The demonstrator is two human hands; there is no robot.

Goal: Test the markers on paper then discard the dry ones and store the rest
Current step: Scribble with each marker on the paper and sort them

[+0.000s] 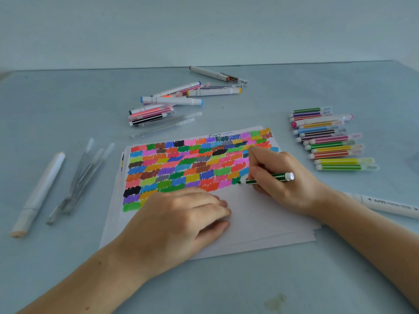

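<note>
Right hand [278,177] pinching dark green striped marker [269,179], tip on paper sheet [260,214] beside fresh green patch at end of swatch block [192,168]. Left hand [181,214] flat, fingers loosely curled, pressing sheet, holding nothing.

Risks we see:
- Left palm sits over lower swatches; wet ink could smear.
- New patch butts against old ones; faint stroke easily misread, dry marker kept.
- Tested row at right [331,139], mixed pile at back [179,100], pale group at left [68,180]; we could drop marker in wrong group.
</note>
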